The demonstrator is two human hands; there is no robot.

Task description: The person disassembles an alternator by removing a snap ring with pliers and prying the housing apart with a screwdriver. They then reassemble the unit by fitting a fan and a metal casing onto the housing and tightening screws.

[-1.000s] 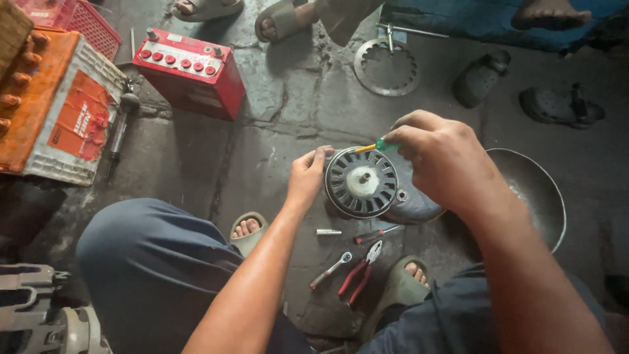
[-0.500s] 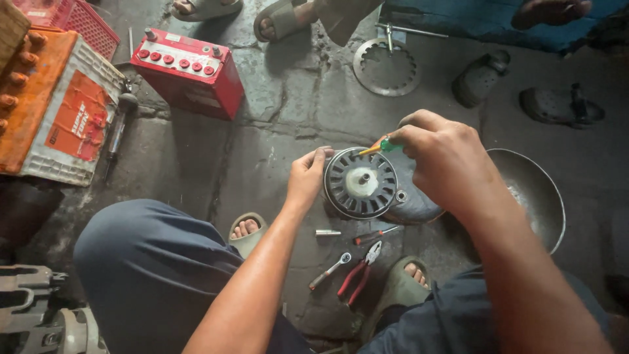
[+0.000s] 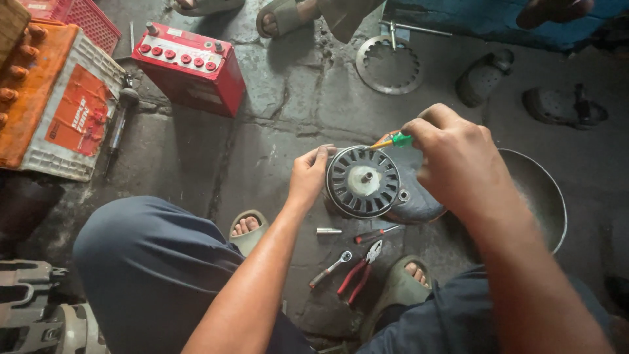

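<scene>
A round finned metal motor part (image 3: 364,181) stands on the stone floor between my feet. My left hand (image 3: 310,174) rests against its left edge, steadying it. My right hand (image 3: 455,154) is closed around a small green and yellow tool (image 3: 393,141), a brush or screwdriver, whose tip points at the part's upper right rim.
Red-handled pliers (image 3: 357,274), a small wrench (image 3: 329,268), a screwdriver (image 3: 377,233) and a short metal pin (image 3: 328,231) lie in front of me. A metal bowl (image 3: 547,196) sits at right. A red battery (image 3: 188,67), an orange battery (image 3: 56,105), a toothed ring (image 3: 388,64) and sandals lie farther off.
My right hand has shifted the green tool slightly along the part's upper rim. My left hand stays on the left edge.
</scene>
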